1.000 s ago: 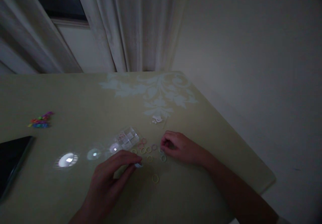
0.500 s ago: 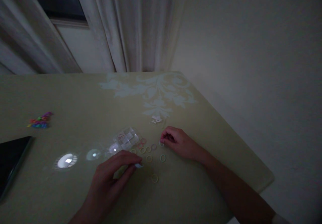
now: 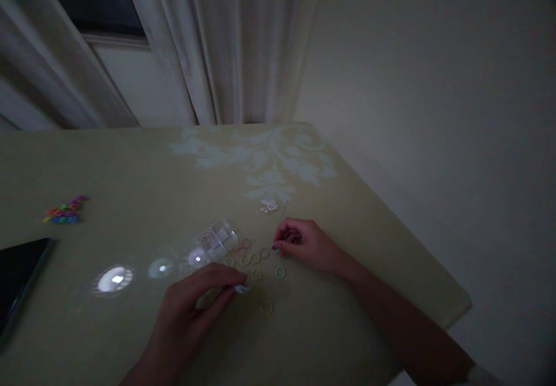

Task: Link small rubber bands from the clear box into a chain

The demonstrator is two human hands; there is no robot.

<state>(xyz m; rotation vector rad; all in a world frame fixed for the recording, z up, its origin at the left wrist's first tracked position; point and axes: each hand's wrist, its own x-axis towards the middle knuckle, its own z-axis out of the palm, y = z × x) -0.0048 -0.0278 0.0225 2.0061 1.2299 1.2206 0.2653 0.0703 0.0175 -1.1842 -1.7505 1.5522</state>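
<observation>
My left hand (image 3: 195, 302) has thumb and forefinger pinched on several pale blue rings (image 3: 241, 289), bunched at the fingertips. To the right, my right hand (image 3: 306, 244) is closed, its fingertips on a pale ring (image 3: 275, 250) at the table surface. Between and around the hands lie thin coloured rings: a green ring (image 3: 280, 272), a yellow ring (image 3: 266, 308), a purple ring (image 3: 264, 253) and several yellow and pink ones. A clear compartment box (image 3: 226, 238) stands behind my left hand, with some pinkish rings (image 3: 207, 237) in it.
Small white pieces (image 3: 269, 205) lie beyond my right hand. A heap of bright coloured bits (image 3: 66, 211) is at the far left, behind a dark flat device (image 3: 24, 276). The table (image 3: 143, 172) meets curtains (image 3: 243, 50) at the back and a wall (image 3: 412, 114) at right.
My right fingertips have shifted slightly left with the pale ring. My left hand keeps its pinch, and the rings in it have tilted a little. The whole view has drifted slightly.
</observation>
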